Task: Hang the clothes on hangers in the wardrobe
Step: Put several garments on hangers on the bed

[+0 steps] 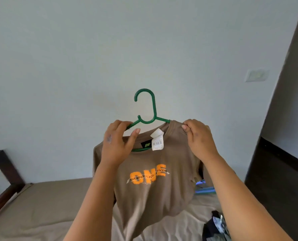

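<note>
I am observing a dark wooden bed frame (0,178) standing at the left edge of the bed (45,206). The left hand (117,145) is grasping the left arm of the green hanger (145,108), fingers curled over it, thumb against the collar. The brown T-shirt (155,180) is hanging above the middle of the bed, its right shoulder already over the hanger. The right hand (198,136) is pinching that shoulder's fabric. Blue hangers (205,188) are lying towards the bed's right edge; dark clothing (214,226) is lying near its front right corner.
</note>
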Demonstrator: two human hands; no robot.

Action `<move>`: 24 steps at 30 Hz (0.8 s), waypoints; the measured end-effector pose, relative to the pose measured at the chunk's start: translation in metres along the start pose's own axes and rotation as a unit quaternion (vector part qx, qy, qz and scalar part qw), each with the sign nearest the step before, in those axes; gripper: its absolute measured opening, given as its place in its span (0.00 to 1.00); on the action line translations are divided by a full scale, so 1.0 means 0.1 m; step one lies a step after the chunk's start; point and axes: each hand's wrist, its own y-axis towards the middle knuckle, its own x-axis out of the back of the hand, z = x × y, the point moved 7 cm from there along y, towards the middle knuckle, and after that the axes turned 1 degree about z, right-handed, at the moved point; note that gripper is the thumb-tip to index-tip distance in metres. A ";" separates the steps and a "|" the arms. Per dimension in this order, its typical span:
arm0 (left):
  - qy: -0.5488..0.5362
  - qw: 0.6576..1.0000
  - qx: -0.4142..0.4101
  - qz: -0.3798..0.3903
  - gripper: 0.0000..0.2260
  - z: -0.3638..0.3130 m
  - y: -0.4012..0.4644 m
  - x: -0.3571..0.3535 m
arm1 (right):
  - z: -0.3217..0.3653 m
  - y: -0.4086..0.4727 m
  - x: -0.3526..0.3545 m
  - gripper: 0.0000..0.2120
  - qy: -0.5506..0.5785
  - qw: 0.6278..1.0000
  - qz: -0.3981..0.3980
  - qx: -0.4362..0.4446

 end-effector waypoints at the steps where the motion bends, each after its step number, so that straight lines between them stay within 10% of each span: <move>1: 0.026 1.000 -0.001 0.016 0.22 0.02 -0.06 0.00 | -0.03 -0.09 0.06 0.17 -0.007 1.000 -0.009 -0.019; 6: 0.030 0.990 0.040 0.135 0.32 0.21 -0.33 -0.19 | -0.33 -0.68 0.36 0.13 -0.042 0.991 -0.035 -0.125; 13: -0.101 0.955 0.034 0.276 0.01 -0.14 -0.73 -0.61 | -0.40 -1.69 0.92 0.11 -0.149 0.967 -0.008 -0.205; 24: -0.210 0.914 -0.056 0.343 0.10 -1.60 -1.14 0.01 | 0.47 -3.16 2.56 0.12 -0.228 0.935 -0.052 -0.268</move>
